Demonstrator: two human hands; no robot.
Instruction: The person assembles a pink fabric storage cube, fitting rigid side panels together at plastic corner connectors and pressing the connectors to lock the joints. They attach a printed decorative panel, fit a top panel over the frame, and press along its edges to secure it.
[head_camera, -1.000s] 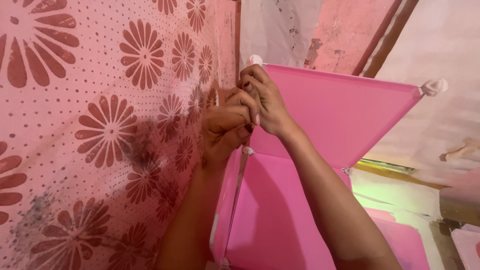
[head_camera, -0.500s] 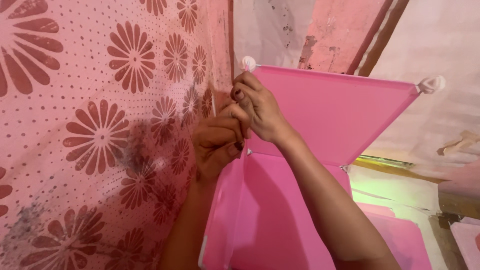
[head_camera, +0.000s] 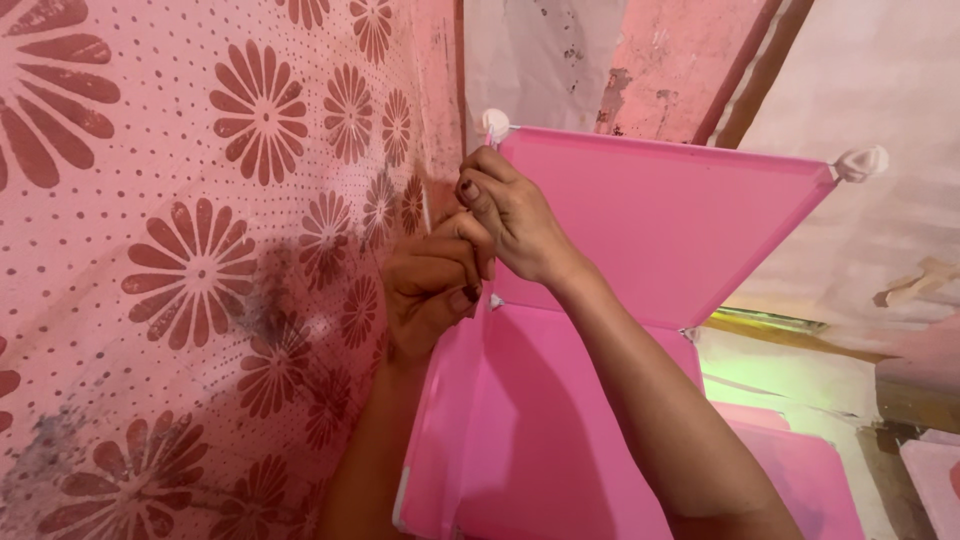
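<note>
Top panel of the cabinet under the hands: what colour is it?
Plain pink top panel, with white corner connectors; the head view shows it.

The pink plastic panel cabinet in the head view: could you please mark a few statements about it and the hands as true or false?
1. Both hands meet at the left edge of the pink plastic top panel. True: the left hand and right hand are pressed together there.
2. A white round plastic connector sits at the top panel's near left corner. True.
3. The cloth on the left is plain blue. False: the pink fabric with dark red flower print hangs there.
4. The right hand rests on the far white corner connector. False: that connector is untouched.
5. The cabinet panels are green. False: they are pink.
</note>
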